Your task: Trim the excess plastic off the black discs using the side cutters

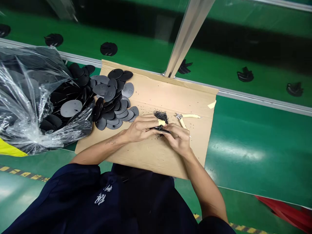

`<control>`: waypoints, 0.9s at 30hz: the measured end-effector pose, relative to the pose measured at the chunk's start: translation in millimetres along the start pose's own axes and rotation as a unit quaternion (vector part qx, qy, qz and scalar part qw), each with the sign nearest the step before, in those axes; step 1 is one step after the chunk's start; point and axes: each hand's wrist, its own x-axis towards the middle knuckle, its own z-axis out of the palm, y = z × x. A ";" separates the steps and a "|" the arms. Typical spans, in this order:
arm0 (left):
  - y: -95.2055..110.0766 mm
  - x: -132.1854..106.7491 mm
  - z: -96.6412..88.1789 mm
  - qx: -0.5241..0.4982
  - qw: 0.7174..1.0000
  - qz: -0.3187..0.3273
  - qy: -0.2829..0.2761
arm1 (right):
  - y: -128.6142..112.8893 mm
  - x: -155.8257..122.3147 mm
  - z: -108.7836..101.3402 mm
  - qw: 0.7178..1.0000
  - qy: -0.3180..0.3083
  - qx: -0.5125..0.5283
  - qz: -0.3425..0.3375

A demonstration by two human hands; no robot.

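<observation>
Between my hands, a black plastic disc is held nearly edge-on above the cardboard sheet. My left hand grips its left side, with yellow tape round one finger. On the right side, the fingers and thumb of my right hand are closed on the same disc. Small black plastic scraps lie in a heap just beyond my fingers. Cutting pliers with pale yellow handles rest on the cardboard by my right hand, their jaws pointing left; one handle is partly hidden.
A pile of black discs covers the cardboard's left part. Beside it, a clear plastic bag holds more discs. Behind the cardboard stand a metal rail and an upright post. Several black parts lie on the green surface beyond.
</observation>
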 end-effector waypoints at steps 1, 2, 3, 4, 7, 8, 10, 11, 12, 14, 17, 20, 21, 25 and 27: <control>0.3 0.2 0.0 -0.001 1.000 0.000 0.007 | 0.4 0.5 0.3 1.000 0.001 0.001 -0.014; 0.9 0.3 0.0 -0.001 1.000 -0.001 0.014 | 0.6 0.9 0.5 1.000 0.000 0.002 -0.023; 1.5 0.6 -0.1 0.000 1.000 -0.002 0.019 | 0.6 1.3 0.7 1.000 -0.002 0.002 -0.029; 2.2 0.9 -0.3 0.000 1.000 -0.004 0.020 | 0.3 1.6 0.9 0.999 -0.004 0.003 -0.032; 3.1 2.0 -1.0 -0.016 1.000 -0.011 0.004 | -1.1 1.8 1.0 1.000 -0.001 0.003 -0.029; 2.9 2.4 -1.3 -0.027 1.000 -0.015 -0.003 | -1.5 1.9 1.0 1.000 0.000 0.004 -0.027; 2.2 3.3 -2.4 -0.058 0.998 -0.026 -0.014 | -2.3 2.3 0.6 1.000 0.009 0.014 -0.023; 1.9 3.8 -3.3 -0.079 0.996 -0.035 -0.019 | -2.6 2.7 0.2 0.999 0.014 0.021 -0.019; 1.8 4.6 -4.5 -0.106 0.993 -0.050 -0.025 | -3.0 3.3 -0.3 0.999 0.020 0.028 -0.013; 2.1 6.6 -7.4 -0.174 0.979 -0.094 -0.041 | -4.2 4.6 -1.5 0.999 0.025 0.046 0.006; 3.1 9.7 -11.4 -0.268 0.947 -0.166 -0.068 | -7.2 6.4 -2.6 0.996 0.007 0.090 0.029; 3.1 10.5 -12.2 -0.324 0.922 -0.198 -0.082 | -10.6 7.7 -2.2 0.990 -0.013 0.136 0.035; 3.0 10.2 -11.7 -0.333 0.916 -0.204 -0.086 | -11.5 8.1 -2.1 0.989 -0.013 0.145 0.036; 2.9 9.0 -10.5 -0.329 0.913 -0.225 -0.085 | -13.0 10.2 -4.4 0.985 0.002 0.168 0.040; 3.7 9.4 -11.6 -0.316 0.916 -0.228 -0.098 | -12.1 11.3 -6.9 0.980 -0.020 0.189 0.052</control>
